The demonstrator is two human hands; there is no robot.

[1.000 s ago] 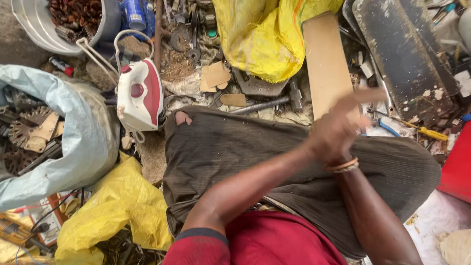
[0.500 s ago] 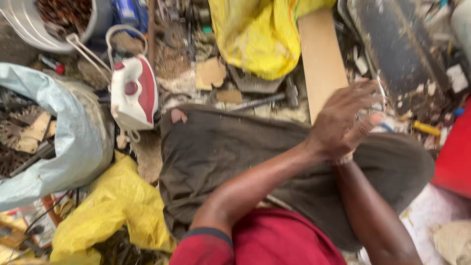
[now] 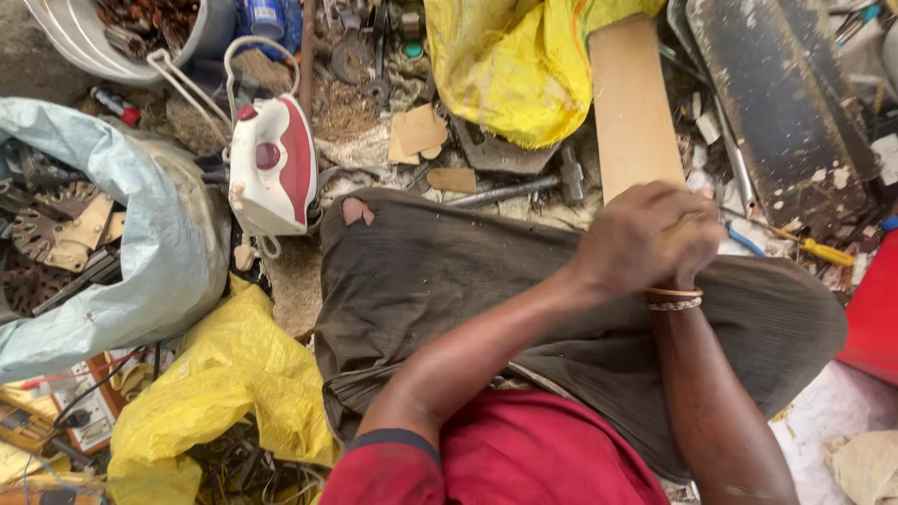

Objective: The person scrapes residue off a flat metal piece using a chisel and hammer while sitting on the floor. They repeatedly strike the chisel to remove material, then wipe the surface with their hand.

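- Where the dark trousers [image 3: 449,281] stretch over the lap, the left hand [image 3: 636,241] lies on top of the right hand [image 3: 694,245], both pressed together at the near end of a pale wooden board [image 3: 633,112].
- The left fingers curl shut over the right hand; whether the right fingers grip anything I cannot tell, as they are covered.
- A bracelet [image 3: 673,299] circles the right wrist.
- A red and white iron [image 3: 271,166] rests well apart to the left, beside a pale blue sack [image 3: 159,252].
- A hammer [image 3: 524,189] lies just beyond the knee.
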